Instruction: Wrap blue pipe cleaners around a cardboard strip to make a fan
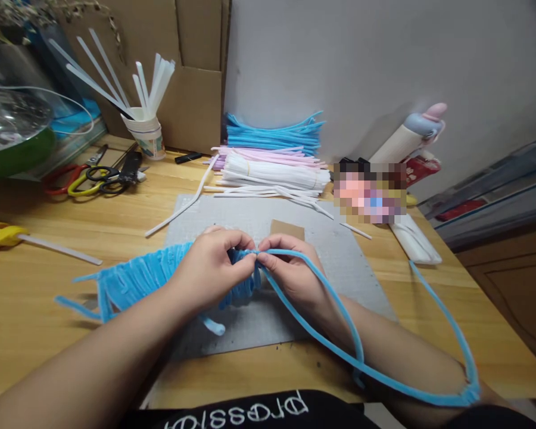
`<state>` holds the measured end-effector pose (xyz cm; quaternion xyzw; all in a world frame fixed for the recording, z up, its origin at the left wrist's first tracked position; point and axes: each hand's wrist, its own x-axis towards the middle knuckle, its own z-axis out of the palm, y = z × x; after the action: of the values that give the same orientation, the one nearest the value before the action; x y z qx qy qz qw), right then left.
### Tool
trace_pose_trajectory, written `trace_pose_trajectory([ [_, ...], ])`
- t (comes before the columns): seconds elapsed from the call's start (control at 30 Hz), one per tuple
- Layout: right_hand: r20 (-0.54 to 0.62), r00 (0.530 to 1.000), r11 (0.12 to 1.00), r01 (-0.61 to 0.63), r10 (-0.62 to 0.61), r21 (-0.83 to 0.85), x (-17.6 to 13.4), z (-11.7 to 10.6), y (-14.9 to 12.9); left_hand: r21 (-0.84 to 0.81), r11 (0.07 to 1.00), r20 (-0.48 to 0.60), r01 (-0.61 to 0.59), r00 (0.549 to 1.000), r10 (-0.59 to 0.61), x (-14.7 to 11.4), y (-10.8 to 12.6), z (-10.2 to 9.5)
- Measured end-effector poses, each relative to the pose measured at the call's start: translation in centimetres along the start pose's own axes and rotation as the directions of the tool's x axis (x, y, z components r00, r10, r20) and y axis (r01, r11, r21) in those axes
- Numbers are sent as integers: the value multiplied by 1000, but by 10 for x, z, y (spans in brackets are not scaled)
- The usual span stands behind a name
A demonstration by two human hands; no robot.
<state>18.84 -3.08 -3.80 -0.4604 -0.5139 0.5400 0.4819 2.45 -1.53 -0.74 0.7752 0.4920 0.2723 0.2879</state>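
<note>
A blue bundle of coiled pipe cleaners (145, 277) lies over the grey mat, its loose ends sticking out at the left. My left hand (217, 262) rests over its right part, thumb and index finger pinched on a blue pipe cleaner. Right beside it, my right hand (290, 262) pinches the same spot, fingertips nearly touching the left ones. From there a long blue pipe cleaner (315, 339) runs right in a loop over my right forearm, then bends back up to the table. The palm side of both hands is hidden.
Bundles of blue (274, 134) and white pipe cleaners (272, 173) lie at the back. Scissors (78, 173) and a paper cup (145, 134) of glue sticks stand left, near a yellow glue gun (0, 235). A white bottle (397, 143) and a white packet (415, 238) are at right.
</note>
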Motion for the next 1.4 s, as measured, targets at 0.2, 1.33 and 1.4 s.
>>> trace_pose_trajectory([
  [0.2,65,996,995,-59,53,86,4,1,-3,-28,998,-18,58,998,-58,3,-3,-2],
  [1.33,-50,997,379,-65,52,-923,26,-109,0,-118,966,70,229,972,-222,11,-24,-20],
  [1.4,55,997,230,39,63,-973,37,-94,8,-119,967,84,226,973,-217,11,-22,-19],
])
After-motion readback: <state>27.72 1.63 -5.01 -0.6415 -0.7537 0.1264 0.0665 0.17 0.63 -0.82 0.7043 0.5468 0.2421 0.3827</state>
